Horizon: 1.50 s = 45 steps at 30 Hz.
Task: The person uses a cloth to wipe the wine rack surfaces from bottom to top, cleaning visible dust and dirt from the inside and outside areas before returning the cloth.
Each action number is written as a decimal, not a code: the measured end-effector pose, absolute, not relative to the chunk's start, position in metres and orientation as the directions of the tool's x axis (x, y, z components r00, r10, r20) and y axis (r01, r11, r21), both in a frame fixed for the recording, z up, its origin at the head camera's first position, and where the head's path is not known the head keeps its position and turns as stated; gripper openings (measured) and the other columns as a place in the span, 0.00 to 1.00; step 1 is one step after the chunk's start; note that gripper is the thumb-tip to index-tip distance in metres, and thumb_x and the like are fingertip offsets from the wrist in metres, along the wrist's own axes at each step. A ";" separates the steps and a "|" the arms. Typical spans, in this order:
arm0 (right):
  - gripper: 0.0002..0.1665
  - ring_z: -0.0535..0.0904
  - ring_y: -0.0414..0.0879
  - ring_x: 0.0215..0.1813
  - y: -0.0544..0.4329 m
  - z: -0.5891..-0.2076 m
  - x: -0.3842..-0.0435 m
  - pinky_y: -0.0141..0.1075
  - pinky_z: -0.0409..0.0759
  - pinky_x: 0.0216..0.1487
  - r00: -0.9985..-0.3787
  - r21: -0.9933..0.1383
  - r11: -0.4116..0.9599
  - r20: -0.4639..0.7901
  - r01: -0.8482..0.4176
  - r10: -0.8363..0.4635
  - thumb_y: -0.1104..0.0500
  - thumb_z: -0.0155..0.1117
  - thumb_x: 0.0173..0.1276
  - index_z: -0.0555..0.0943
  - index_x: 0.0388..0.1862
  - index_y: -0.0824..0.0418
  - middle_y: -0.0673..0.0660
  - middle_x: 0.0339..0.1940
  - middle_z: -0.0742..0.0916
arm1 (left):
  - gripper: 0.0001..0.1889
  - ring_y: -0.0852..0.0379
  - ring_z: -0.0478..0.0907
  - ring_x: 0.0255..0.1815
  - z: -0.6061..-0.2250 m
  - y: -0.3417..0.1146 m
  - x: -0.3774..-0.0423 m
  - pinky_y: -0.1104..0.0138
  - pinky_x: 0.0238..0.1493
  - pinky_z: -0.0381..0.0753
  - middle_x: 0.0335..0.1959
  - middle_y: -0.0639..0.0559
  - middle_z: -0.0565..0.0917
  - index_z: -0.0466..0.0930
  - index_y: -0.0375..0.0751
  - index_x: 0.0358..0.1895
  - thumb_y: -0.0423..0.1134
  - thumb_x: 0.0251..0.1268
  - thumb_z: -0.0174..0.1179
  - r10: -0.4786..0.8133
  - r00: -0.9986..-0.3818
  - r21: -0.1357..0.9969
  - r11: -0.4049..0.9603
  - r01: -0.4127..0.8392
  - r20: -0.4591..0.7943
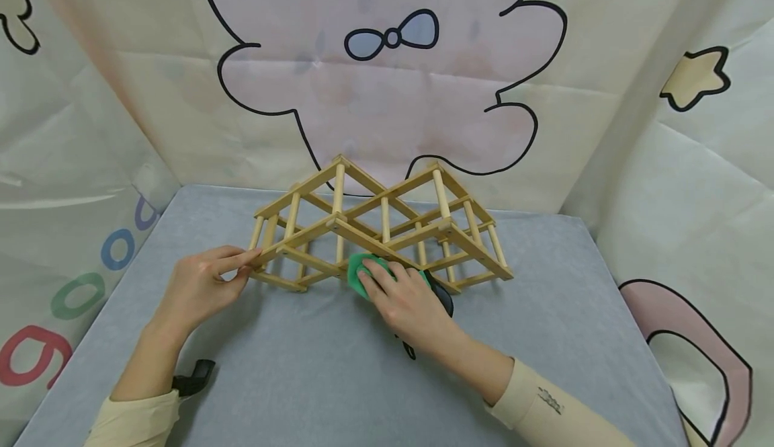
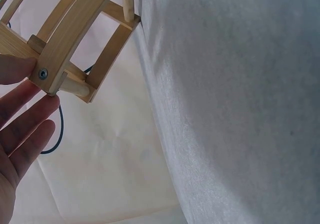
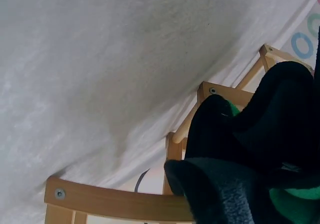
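A wooden folding rack (image 1: 363, 236) of crossed slats and round dowels stands in a zigzag on the table. My left hand (image 1: 202, 282) pinches its lower left corner between thumb and fingers. In the left wrist view, that end of the rack (image 2: 75, 29) shows a screw head beside the thumb. My right hand (image 1: 408, 306) holds a green cloth (image 1: 358, 275) bunched under its fingers, against a front slat near the middle. In the right wrist view, dark gear hides most of that hand; bits of cloth (image 3: 295, 204) and a slat (image 3: 120, 204) show.
The rack stands on a table with a pale blue-grey cloth (image 1: 338, 380). Printed fabric walls (image 1: 387, 97) rise behind and on both sides. Black wrist gear sits at the left wrist (image 1: 193, 378), and more black gear (image 1: 444, 296) shows beside the right hand.
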State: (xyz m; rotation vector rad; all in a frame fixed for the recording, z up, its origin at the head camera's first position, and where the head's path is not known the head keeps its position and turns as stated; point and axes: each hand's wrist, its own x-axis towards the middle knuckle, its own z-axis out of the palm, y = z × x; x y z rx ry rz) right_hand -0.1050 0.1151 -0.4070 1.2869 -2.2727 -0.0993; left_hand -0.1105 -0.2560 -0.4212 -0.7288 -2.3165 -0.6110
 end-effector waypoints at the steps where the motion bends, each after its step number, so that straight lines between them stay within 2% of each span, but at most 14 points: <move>1: 0.32 0.82 0.58 0.52 0.116 -0.406 -0.105 0.44 0.86 0.41 -0.413 0.306 0.546 0.406 -0.780 -0.816 0.61 0.77 0.68 0.80 0.69 0.65 0.64 0.69 0.80 | 0.24 0.54 0.87 0.26 -0.421 -0.256 -0.110 0.68 0.20 0.76 0.35 0.50 0.92 0.93 0.40 0.48 0.19 0.43 0.72 0.340 -0.652 0.235 0.740 0.631 0.677; 5: 0.33 0.82 0.59 0.52 0.120 -0.403 -0.102 0.46 0.86 0.42 -0.398 0.285 0.541 0.432 -0.792 -0.810 0.62 0.78 0.67 0.80 0.69 0.66 0.65 0.68 0.80 | 0.24 0.54 0.87 0.25 -0.421 -0.257 -0.110 0.68 0.20 0.76 0.35 0.50 0.92 0.93 0.39 0.48 0.19 0.43 0.72 0.339 -0.661 0.242 0.742 0.625 0.669; 7: 0.30 0.82 0.60 0.52 0.123 -0.401 -0.100 0.47 0.86 0.42 -0.390 0.278 0.535 0.438 -0.798 -0.810 0.62 0.75 0.70 0.79 0.69 0.66 0.66 0.68 0.80 | 0.24 0.54 0.87 0.26 -0.421 -0.256 -0.109 0.68 0.20 0.77 0.35 0.50 0.92 0.93 0.40 0.48 0.20 0.43 0.73 0.338 -0.665 0.242 0.746 0.621 0.666; 12: 0.21 0.82 0.61 0.53 0.128 -0.393 -0.093 0.48 0.86 0.44 -0.390 0.267 0.536 0.447 -0.801 -0.805 0.63 0.57 0.83 0.79 0.69 0.67 0.67 0.69 0.80 | 0.24 0.55 0.87 0.26 -0.421 -0.256 -0.109 0.66 0.21 0.79 0.35 0.50 0.92 0.93 0.40 0.48 0.20 0.43 0.73 0.337 -0.667 0.235 0.754 0.614 0.664; 15: 0.22 0.83 0.62 0.54 0.132 -0.389 -0.092 0.48 0.86 0.45 -0.383 0.268 0.541 0.468 -0.798 -0.797 0.64 0.62 0.80 0.79 0.69 0.68 0.67 0.69 0.80 | 0.24 0.54 0.88 0.26 -0.421 -0.256 -0.109 0.66 0.21 0.79 0.35 0.50 0.92 0.93 0.40 0.48 0.20 0.43 0.73 0.337 -0.664 0.234 0.752 0.616 0.667; 18: 0.31 0.83 0.63 0.56 0.136 -0.390 -0.094 0.49 0.87 0.45 -0.379 0.274 0.544 0.477 -0.793 -0.793 0.64 0.76 0.68 0.79 0.69 0.68 0.68 0.69 0.80 | 0.24 0.54 0.88 0.27 -0.420 -0.257 -0.109 0.66 0.21 0.79 0.35 0.50 0.92 0.94 0.40 0.48 0.20 0.43 0.73 0.334 -0.661 0.234 0.751 0.618 0.672; 21: 0.36 0.83 0.63 0.55 0.142 -0.394 -0.096 0.48 0.87 0.41 -0.385 0.276 0.551 0.479 -0.787 -0.789 0.65 0.81 0.61 0.79 0.68 0.69 0.67 0.68 0.80 | 0.24 0.54 0.87 0.27 -0.420 -0.256 -0.109 0.65 0.21 0.79 0.35 0.50 0.92 0.94 0.40 0.47 0.20 0.42 0.73 0.337 -0.654 0.228 0.749 0.622 0.677; 25: 0.34 0.83 0.63 0.53 0.153 -0.401 -0.096 0.48 0.86 0.36 -0.414 0.261 0.568 0.466 -0.780 -0.782 0.67 0.80 0.60 0.81 0.66 0.68 0.67 0.67 0.80 | 0.24 0.55 0.88 0.28 -0.420 -0.256 -0.109 0.65 0.22 0.80 0.35 0.51 0.92 0.94 0.40 0.48 0.20 0.42 0.73 0.341 -0.652 0.226 0.748 0.625 0.677; 31: 0.33 0.83 0.62 0.51 0.176 -0.414 -0.094 0.48 0.86 0.38 -0.466 0.244 0.591 0.419 -0.769 -0.779 0.68 0.82 0.58 0.82 0.63 0.69 0.67 0.65 0.82 | 0.24 0.55 0.88 0.27 -0.420 -0.255 -0.109 0.65 0.21 0.79 0.35 0.50 0.92 0.94 0.40 0.48 0.20 0.43 0.73 0.334 -0.662 0.234 0.751 0.617 0.671; 38: 0.30 0.82 0.62 0.51 0.199 -0.425 -0.095 0.48 0.87 0.37 -0.537 0.130 0.628 0.404 -0.767 -0.740 0.71 0.79 0.57 0.85 0.60 0.68 0.67 0.62 0.83 | 0.24 0.56 0.87 0.26 -0.420 -0.256 -0.109 0.66 0.22 0.80 0.35 0.50 0.92 0.94 0.40 0.48 0.20 0.43 0.73 0.332 -0.666 0.240 0.751 0.616 0.668; 42: 0.30 0.82 0.62 0.50 0.209 -0.424 -0.096 0.49 0.87 0.42 -0.547 0.088 0.628 0.406 -0.774 -0.732 0.74 0.76 0.55 0.84 0.60 0.69 0.68 0.62 0.83 | 0.24 0.56 0.88 0.26 -0.420 -0.256 -0.109 0.67 0.21 0.80 0.35 0.51 0.92 0.94 0.40 0.48 0.20 0.43 0.73 0.334 -0.666 0.237 0.753 0.614 0.667; 45: 0.31 0.82 0.63 0.50 0.217 -0.420 -0.098 0.50 0.87 0.42 -0.546 0.098 0.636 0.423 -0.765 -0.723 0.74 0.76 0.55 0.84 0.61 0.70 0.68 0.62 0.83 | 0.24 0.56 0.88 0.26 -0.420 -0.255 -0.109 0.67 0.21 0.80 0.35 0.51 0.92 0.93 0.41 0.48 0.20 0.43 0.73 0.334 -0.663 0.235 0.752 0.616 0.669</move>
